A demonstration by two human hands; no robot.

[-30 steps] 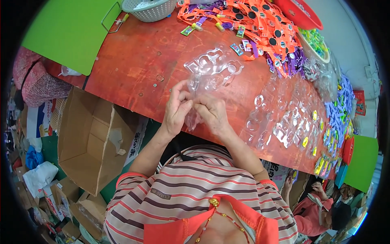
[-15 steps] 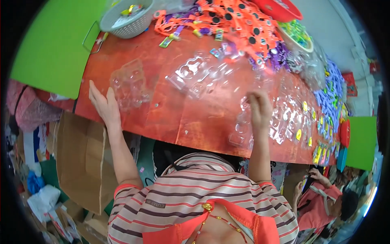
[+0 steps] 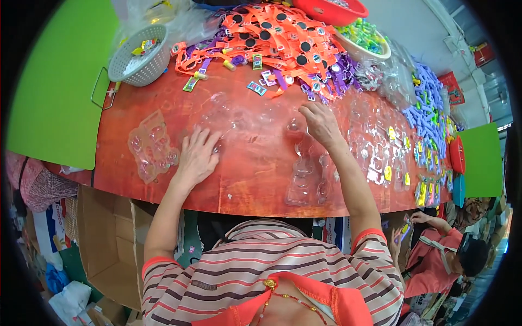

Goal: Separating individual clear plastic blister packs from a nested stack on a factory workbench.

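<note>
My left hand lies flat on the red-brown table, fingers spread, touching a clear plastic blister shell. My right hand reaches further back, its fingertips on another clear shell near the pile's edge. A clear blister tray with several round pockets lies left of my left hand. More clear shells sit in front of my right arm.
A heap of orange and purple toy straps fills the back. A white basket stands back left, a red bowl back right. Filled blister packs and purple pieces line the right. A cardboard box sits below the left edge. Another person sits lower right.
My left hand moved right from the table's left edge toward the middle, leaving the clear tray behind. My right hand moved left and further back toward the strap pile.
</note>
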